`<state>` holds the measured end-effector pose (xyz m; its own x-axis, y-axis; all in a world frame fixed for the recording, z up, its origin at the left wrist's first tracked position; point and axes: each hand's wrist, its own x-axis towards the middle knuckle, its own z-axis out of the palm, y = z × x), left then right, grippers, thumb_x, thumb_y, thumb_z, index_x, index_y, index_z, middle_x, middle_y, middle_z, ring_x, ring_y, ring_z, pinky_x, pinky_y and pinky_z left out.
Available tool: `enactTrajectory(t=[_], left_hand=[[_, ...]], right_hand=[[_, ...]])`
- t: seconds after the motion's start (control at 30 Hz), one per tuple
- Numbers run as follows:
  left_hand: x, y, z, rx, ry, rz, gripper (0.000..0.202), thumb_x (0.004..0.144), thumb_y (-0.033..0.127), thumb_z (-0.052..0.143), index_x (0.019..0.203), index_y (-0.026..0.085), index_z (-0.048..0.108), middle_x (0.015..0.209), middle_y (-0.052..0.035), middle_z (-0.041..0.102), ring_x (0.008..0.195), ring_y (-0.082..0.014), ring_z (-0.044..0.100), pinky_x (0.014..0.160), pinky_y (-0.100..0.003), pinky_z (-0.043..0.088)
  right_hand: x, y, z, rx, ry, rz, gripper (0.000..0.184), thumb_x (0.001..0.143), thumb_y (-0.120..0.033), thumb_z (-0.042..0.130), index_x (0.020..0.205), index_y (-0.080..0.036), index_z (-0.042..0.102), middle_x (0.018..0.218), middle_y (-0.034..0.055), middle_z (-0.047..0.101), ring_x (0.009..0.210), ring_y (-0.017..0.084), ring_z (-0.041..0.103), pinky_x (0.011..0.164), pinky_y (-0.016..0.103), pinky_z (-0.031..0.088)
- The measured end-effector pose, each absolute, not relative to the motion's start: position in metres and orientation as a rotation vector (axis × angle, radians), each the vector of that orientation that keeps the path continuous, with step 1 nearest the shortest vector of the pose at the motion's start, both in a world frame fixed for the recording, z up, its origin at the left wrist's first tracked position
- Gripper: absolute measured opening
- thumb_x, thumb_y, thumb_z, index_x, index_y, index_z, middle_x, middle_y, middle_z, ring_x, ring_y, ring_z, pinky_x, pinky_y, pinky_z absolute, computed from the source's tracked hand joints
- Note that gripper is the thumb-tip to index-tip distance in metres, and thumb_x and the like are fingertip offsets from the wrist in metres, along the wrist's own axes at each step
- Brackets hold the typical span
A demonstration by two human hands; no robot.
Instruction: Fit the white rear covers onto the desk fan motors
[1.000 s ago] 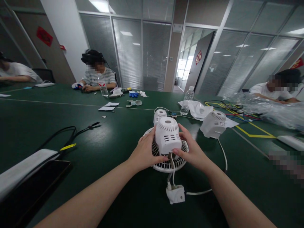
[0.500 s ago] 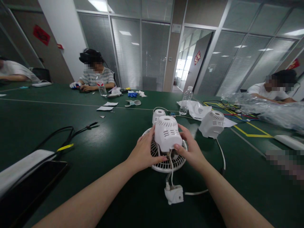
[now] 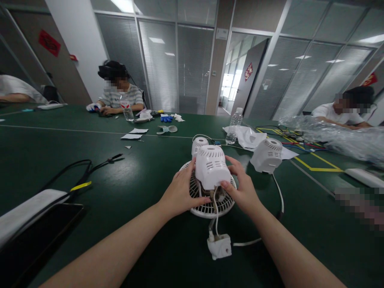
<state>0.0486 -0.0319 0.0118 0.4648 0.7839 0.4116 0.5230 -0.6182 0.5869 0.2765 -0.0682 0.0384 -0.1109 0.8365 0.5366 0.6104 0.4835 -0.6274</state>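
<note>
A white vented motor cover (image 3: 211, 166) sits tilted over the back of a small fan, between my two hands. My left hand (image 3: 179, 188) curves round its left side, fingers at the upper edge and thumb low by the opening. On the other side, my right hand (image 3: 241, 186) grips it with the thumb at the lower right corner. Underneath lies the round fan grille (image 3: 207, 210), face down on the table. From the cover's lower opening a white cord (image 3: 216, 216) runs down to a white plastic block (image 3: 219, 246). The motor inside is mostly hidden.
Two similar white covers, one behind (image 3: 199, 145) and one at the right (image 3: 267, 156), stand on the green table (image 3: 144, 168). A water bottle (image 3: 234, 126) and crumpled paper (image 3: 250, 137) are farther back. A phone (image 3: 45, 240) and black cables (image 3: 87, 172) lie left. Co-workers sit across.
The cover's lower edge has dropped very slightly between my hands. Both hands keep nearly the same hold, and the view has shifted a little.
</note>
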Motion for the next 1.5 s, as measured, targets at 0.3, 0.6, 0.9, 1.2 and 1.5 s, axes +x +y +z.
enactTrajectory(t=[0.3, 0.6, 0.9, 1.2, 1.5], left_hand=[[0.0491, -0.0310, 0.0095, 2.301, 1.103, 0.961, 0.126, 0.062, 0.054, 0.081, 0.153, 0.027, -0.002, 0.155, -0.0164, 0.030, 0.137, -0.0401, 0.036, 0.109, -0.061, 0.033], [0.0478, -0.0289, 0.0060, 2.287, 1.129, 0.944, 0.133, 0.062, 0.054, 0.081, 0.152, 0.025, -0.013, 0.157, -0.0194, 0.022, 0.140, -0.0421, 0.031, 0.110, -0.062, 0.030], [0.0492, -0.0274, 0.0116, 2.309, 1.069, 0.919, 0.119, 0.063, 0.054, 0.080, 0.153, 0.023, 0.008, 0.151, -0.0174, 0.035, 0.137, -0.0395, 0.036, 0.110, -0.061, 0.031], [0.0491, -0.0294, 0.0137, 2.305, 1.039, 0.921, 0.115, 0.063, 0.054, 0.080, 0.152, 0.023, 0.013, 0.152, -0.0163, 0.035, 0.138, -0.0380, 0.036, 0.111, -0.060, 0.031], [0.0487, -0.0275, 0.0097, 2.357, 1.000, 0.935, 0.117, 0.063, 0.053, 0.080, 0.152, 0.024, 0.010, 0.153, -0.0165, 0.034, 0.138, -0.0380, 0.036, 0.111, -0.060, 0.030]], right_hand=[[0.2754, -0.0676, 0.0354, -1.177, -1.829, 0.376, 0.074, 0.083, -0.052, 0.064, 0.145, -0.027, 0.030, 0.119, 0.0110, 0.062, 0.107, 0.032, 0.061, 0.096, 0.054, 0.046], [0.2693, -0.0701, 0.0352, -1.146, -1.986, 0.495, 0.100, 0.080, -0.041, 0.071, 0.154, -0.029, 0.005, 0.155, 0.0118, 0.031, 0.139, 0.035, 0.036, 0.113, 0.060, 0.030], [0.2672, -0.0687, 0.0342, -1.137, -1.927, 0.566, 0.100, 0.078, -0.041, 0.074, 0.153, -0.028, 0.008, 0.154, 0.0129, 0.032, 0.139, 0.034, 0.037, 0.113, 0.057, 0.032], [0.2731, -0.0675, 0.0331, -1.246, -1.812, 0.541, 0.098, 0.077, -0.052, 0.071, 0.152, -0.028, 0.013, 0.125, 0.0142, 0.056, 0.112, 0.034, 0.058, 0.098, 0.059, 0.044], [0.2750, -0.0673, 0.0353, -1.220, -1.866, 0.428, 0.094, 0.078, -0.055, 0.068, 0.151, -0.026, 0.016, 0.133, 0.0162, 0.052, 0.113, 0.035, 0.056, 0.095, 0.058, 0.045]])
